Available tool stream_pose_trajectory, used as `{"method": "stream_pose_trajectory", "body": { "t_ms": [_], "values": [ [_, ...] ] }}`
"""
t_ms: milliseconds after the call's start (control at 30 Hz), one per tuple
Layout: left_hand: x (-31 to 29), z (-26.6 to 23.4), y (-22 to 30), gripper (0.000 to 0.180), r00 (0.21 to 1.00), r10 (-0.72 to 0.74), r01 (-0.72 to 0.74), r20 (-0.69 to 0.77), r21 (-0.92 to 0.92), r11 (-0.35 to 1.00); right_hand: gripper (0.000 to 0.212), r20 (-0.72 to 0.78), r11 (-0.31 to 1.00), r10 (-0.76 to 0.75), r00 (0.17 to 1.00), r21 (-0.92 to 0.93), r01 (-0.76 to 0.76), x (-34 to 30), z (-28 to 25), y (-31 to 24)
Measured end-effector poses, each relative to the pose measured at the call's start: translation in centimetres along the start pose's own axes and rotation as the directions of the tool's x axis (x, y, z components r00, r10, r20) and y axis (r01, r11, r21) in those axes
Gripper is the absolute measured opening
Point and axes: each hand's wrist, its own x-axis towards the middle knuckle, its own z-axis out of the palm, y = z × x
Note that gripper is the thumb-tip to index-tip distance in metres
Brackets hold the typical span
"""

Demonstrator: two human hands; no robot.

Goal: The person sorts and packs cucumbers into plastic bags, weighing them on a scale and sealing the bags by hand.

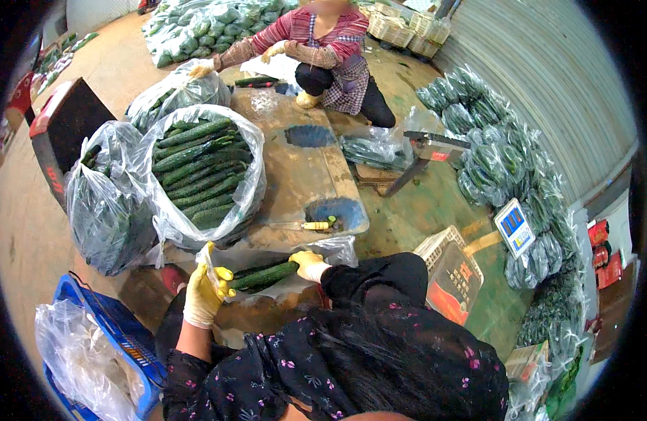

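Left of the left hand (206, 293), a blue basket (99, 309) is standing; that hand is apparently pinching the edge of a clear bag (288, 287). Between the hands, cucumbers (264, 276) are lying against its plastic, the right hand (309, 266) grasping their ends. Bagging seems to be proceeding, the next move probably calling for a steady inward push.

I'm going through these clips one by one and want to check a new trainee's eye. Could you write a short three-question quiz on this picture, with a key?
1. What is the camera wearer's right hand gripping?
2. True or false: the blue basket stands on the wearer's right.
3. Fill in the blank: the large open clear bag in front of the wearer is full of ____.

Key:
1. One end of a cucumber.
2. False; the blue basket stands on the left.
3. Cucumbers.
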Motion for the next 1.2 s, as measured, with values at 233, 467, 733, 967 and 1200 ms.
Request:
{"method": "stream_pose_trajectory", "body": {
  "t_ms": [233, 467, 733, 967, 1200],
  "values": [
    [0.0, 1.2, 0.1, 0.059, 0.997, 0.068, -0.064, -0.041, 0.08, 0.995, 0.04, -0.202, 0.983, -0.117, 0.972, 0.114, 0.142, 0.6, -0.6, 0.8],
    [0.2, 1.7, 0.3, 0.058, 0.988, 0.06, -0.046, -0.141, 0.101, 0.994, 0.041, -0.227, 0.977, 0.178, 0.957, 0.156, -0.145, -0.2, -2.8, 5.8],
    [1.2, 2.0, -0.4, 0.053, 0.996, 0.06, -0.055, -0.064, 0.074, 0.996, 0.025, -0.475, 0.997, -0.06, 0.878, -0.077, 0.027, -0.9, -0.5, 11.1],
    [-0.9, -0.2, 0.9, 0.05, 0.999, 0.032, -0.029, 0.031, -0.093, 0.995, 0.027, -0.297, 0.95, 0.282, 0.912, 0.218, -0.222, -5.7, -8.0, 3.9],
    [-1.1, 1.6, 1.2, 0.048, 0.992, 0.08, -0.081, 0.093, 0.007, 0.997, 0.021, -0.592, 0.973, 0.122, 0.797, 0.23, 0.021, -9.9, -9.8, 2.9]
  ]
}}
